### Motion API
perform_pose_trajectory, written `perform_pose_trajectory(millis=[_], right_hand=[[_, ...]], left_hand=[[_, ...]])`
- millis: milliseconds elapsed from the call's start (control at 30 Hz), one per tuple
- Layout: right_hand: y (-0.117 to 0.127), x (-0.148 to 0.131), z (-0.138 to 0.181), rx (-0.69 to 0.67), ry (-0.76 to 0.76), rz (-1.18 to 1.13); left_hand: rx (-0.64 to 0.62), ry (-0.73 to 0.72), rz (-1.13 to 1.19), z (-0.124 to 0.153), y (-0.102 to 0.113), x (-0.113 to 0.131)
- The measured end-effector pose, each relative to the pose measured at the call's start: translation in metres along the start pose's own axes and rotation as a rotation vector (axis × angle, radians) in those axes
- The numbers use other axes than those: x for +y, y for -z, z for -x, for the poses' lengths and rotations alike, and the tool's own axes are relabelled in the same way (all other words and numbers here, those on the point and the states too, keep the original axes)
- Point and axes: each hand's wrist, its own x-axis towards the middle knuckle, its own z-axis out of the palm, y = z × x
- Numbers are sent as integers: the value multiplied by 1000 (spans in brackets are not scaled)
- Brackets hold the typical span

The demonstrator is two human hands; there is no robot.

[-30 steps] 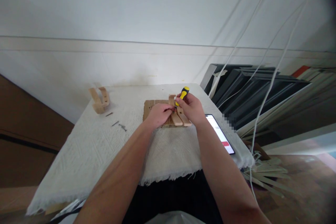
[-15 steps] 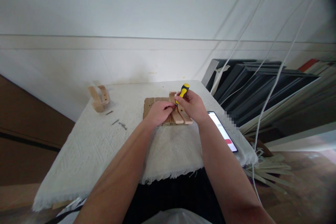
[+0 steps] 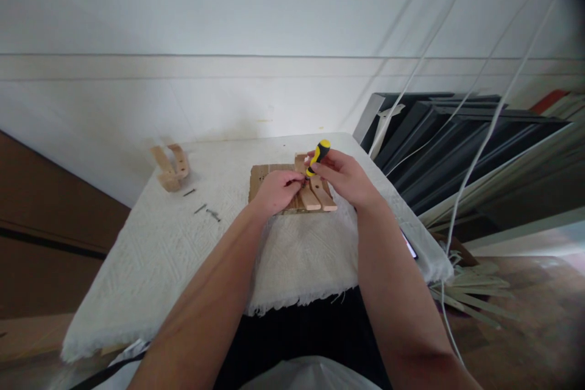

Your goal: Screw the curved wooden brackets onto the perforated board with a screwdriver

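My right hand (image 3: pixel 342 173) is closed around the yellow and black handle of a screwdriver (image 3: pixel 321 151), which tilts with its tip down. Beneath it lie light wooden pieces (image 3: pixel 323 195) on a sheet of brown cardboard (image 3: pixel 258 175); one piece shows a hole. My left hand (image 3: pixel 280 190) rests over the cardboard with thumb and forefinger pinched close to the screwdriver's tip. Whatever sits between those fingertips is too small and covered to make out.
A U-shaped wooden piece (image 3: pixel 170 169) stands at the table's back left, with several screws (image 3: pixel 200 208) near it. A white cloth (image 3: pixel 301 262) covers the table. My right forearm mostly hides a phone (image 3: pixel 410 245). Dark panels (image 3: pixel 439 140) lean beyond the right edge.
My right hand has shifted slightly and its fingers have changed position on the screwdriver handle. My right forearm now covers most of the phone. My left hand stays in place.
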Motion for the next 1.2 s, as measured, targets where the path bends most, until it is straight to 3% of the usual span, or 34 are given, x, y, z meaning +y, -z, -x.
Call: perform_pose_trajectory(millis=[267, 433, 733, 933, 1000, 1200], right_hand=[[-7, 14, -11, 140, -15, 98], [-11, 15, -19, 329, -99, 317], [-2, 11, -4, 46, -65, 26], [-11, 14, -14, 400, -110, 404], [-10, 15, -13, 375, -107, 381], [-1, 15, -5, 109, -47, 57]], left_hand=[[-22, 13, -28, 1, 1, 5], [-17, 11, -8, 0, 1, 3], [-17, 30, 7, 0, 1, 1], [-20, 28, 6, 0, 1, 3], [-20, 35, 1, 0, 1, 4], [-15, 52, -29, 1, 2, 6]])
